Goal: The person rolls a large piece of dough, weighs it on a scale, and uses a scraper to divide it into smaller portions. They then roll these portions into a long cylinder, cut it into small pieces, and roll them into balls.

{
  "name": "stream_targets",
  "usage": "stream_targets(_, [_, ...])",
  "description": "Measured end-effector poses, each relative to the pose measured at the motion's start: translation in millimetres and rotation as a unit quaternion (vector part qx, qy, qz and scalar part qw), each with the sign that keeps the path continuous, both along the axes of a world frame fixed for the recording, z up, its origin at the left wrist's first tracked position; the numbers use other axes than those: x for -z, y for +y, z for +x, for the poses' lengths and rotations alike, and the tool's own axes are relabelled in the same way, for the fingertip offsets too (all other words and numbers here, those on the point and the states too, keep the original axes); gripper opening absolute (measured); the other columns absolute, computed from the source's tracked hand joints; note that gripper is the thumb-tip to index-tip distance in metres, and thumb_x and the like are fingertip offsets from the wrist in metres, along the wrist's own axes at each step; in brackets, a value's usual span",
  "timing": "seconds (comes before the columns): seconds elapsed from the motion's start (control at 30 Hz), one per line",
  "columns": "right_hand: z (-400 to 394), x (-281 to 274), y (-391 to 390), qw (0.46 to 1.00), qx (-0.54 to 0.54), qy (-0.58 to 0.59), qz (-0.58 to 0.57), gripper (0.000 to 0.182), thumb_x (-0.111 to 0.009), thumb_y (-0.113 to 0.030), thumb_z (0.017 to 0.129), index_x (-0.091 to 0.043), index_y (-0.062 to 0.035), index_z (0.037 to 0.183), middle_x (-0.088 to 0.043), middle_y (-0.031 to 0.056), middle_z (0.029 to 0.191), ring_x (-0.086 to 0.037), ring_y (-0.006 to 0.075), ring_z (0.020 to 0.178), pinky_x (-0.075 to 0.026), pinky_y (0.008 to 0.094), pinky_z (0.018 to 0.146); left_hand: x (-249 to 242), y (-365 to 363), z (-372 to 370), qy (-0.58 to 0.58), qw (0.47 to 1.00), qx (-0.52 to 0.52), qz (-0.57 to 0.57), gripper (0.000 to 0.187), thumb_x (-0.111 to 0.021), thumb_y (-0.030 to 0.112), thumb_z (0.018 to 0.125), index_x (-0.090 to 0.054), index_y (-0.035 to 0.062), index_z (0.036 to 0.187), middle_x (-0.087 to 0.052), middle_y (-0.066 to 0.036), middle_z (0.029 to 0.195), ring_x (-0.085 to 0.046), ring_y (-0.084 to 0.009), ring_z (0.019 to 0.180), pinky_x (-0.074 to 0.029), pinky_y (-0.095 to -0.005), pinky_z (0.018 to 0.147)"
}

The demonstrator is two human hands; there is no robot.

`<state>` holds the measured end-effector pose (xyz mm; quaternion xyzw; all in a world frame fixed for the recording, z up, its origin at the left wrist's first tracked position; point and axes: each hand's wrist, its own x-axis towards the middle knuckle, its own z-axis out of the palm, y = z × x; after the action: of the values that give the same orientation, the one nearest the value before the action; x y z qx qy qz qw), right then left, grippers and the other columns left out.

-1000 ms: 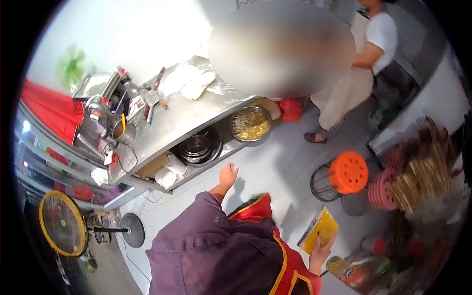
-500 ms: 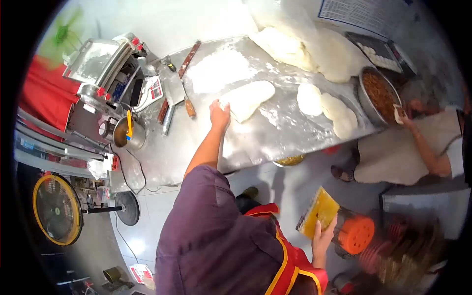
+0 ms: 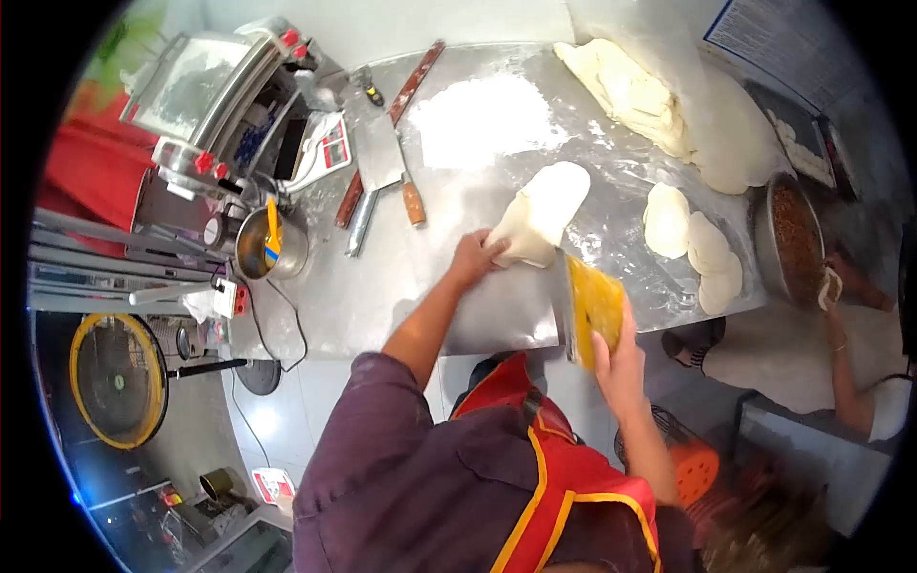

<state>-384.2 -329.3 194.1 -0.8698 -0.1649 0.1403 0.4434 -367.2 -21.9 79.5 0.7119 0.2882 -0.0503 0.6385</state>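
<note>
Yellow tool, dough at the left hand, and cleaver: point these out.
Yellow tool (image 3: pixel 597 298), head view, on its yellow face.
Dough (image 3: pixel 541 218), head view, middle of its top.
Cleaver (image 3: pixel 380 158), head view, on the blade.

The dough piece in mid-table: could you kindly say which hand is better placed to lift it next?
Probably the left hand: it touches the near end of the dough piece, while the right hand holds a flat yellow object.

Bright worktop (image 3: pixel 382 301), black corners, fisheye distortion
</note>
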Motion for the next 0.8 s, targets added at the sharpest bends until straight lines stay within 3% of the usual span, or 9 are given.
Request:
stream_targets(0.07, [17,-8,32,0.998,-0.052,0.018,-0.015,0.068,-0.053,-0.011,0.091,-0.018,-0.0160,0.150,-0.052,0.0256,0.128,-0.057,0.0475,0.103,-0.049,0.0487,0.085,4,-13,-21,-0.001,0.999,-0.045,0.002,0.039,-0.068,0.030,0.086,-0.066,-0.0031,0.106,-0.066,-0.007,0.083,-0.060,-0.0123,0.068,-0.049,-0.0271,0.061])
stream_targets(0.17, [31,-2,77,0.983,-0.139,0.019,-0.120,0.071,-0.052,-0.009,0.091,-0.017,-0.0243,0.151,-0.059,0.0227,0.116,-0.059,0.0472,0.095,-0.050,0.0495,0.081,14,-17,-34,0.035,0.989,-0.060,0.133,0.038,-0.066,0.034,0.086,-0.067,0.0010,0.106,-0.067,-0.010,0.087,-0.063,-0.0187,0.073,-0.050,-0.0310,0.067])
stream_targets(0.23, [35,22,96,0.976,-0.166,-0.039,-0.133,0.074,-0.052,-0.007,0.089,-0.016,-0.0268,0.151,-0.062,0.0223,0.103,-0.061,0.0449,0.086,-0.051,0.0485,0.076,15,-22,-38,0.045,0.960,-0.064,0.269,0.038,-0.064,0.037,0.086,-0.068,0.0051,0.106,-0.068,-0.013,0.090,-0.065,-0.0245,0.078,-0.050,-0.0349,0.072])
stream_targets(0.27, [36,30,103,0.972,-0.178,-0.068,-0.140,0.076,-0.052,-0.006,0.088,-0.016,-0.0281,0.151,-0.064,0.0221,0.097,-0.063,0.0438,0.081,-0.051,0.0480,0.073,15,-22,-39,0.051,0.957,-0.059,0.280,0.038,-0.063,0.039,0.087,-0.068,0.0065,0.106,-0.067,-0.014,0.090,-0.064,-0.0273,0.081,-0.050,-0.0369,0.074])
stream_targets(0.43, [37,36,125,0.950,-0.217,-0.067,-0.214,0.077,-0.052,-0.005,0.089,-0.012,-0.0254,0.152,-0.065,0.0219,0.092,-0.063,0.0404,0.073,-0.050,0.0477,0.065,10,-23,-42,0.076,0.927,-0.027,0.367,0.038,-0.058,0.044,0.088,-0.067,0.0093,0.099,-0.066,-0.016,0.089,-0.063,-0.0353,0.084,-0.048,-0.0439,0.074])
stream_targets(0.57, [38,51,150,0.956,-0.210,-0.050,-0.197,0.081,-0.047,0.001,0.079,-0.019,-0.0238,0.151,-0.064,0.0232,0.082,-0.063,0.0409,0.069,-0.052,0.0468,0.066,9,-16,-40,0.104,0.927,-0.019,0.361,0.038,-0.058,0.044,0.087,-0.065,0.0079,0.096,-0.064,-0.019,0.089,-0.062,-0.0363,0.083,-0.048,-0.0445,0.072])
stream_targets(0.63, [44,58,165,0.966,-0.193,-0.110,-0.133,0.081,-0.047,0.001,0.079,-0.018,-0.0227,0.151,-0.064,0.0251,0.089,-0.063,0.0420,0.073,-0.051,0.0478,0.068,5,-14,-39,0.114,0.923,-0.013,0.366,0.036,-0.058,0.042,0.087,-0.065,0.0077,0.096,-0.064,-0.019,0.087,-0.062,-0.0362,0.080,-0.048,-0.0435,0.071])
stream_targets(0.73, [48,63,165,0.974,-0.181,-0.075,-0.112,0.078,-0.047,-0.001,0.082,-0.017,-0.0215,0.151,-0.063,0.0269,0.101,-0.063,0.0440,0.079,-0.051,0.0497,0.072,6,0,-53,0.076,0.970,-0.025,0.231,0.034,-0.061,0.035,0.088,-0.063,0.0053,0.104,-0.066,-0.013,0.095,-0.064,-0.0311,0.081,-0.050,-0.0411,0.074])
stream_targets(0.8, [51,54,151,0.978,-0.167,-0.007,-0.125,0.075,-0.049,-0.006,0.086,-0.016,-0.0212,0.151,-0.062,0.0280,0.105,-0.062,0.0456,0.084,-0.050,0.0508,0.074,-6,8,-63,0.021,0.994,-0.101,0.040,0.033,-0.061,0.032,0.090,-0.061,0.0039,0.108,-0.066,-0.010,0.098,-0.064,-0.0240,0.085,-0.050,-0.0359,0.074])
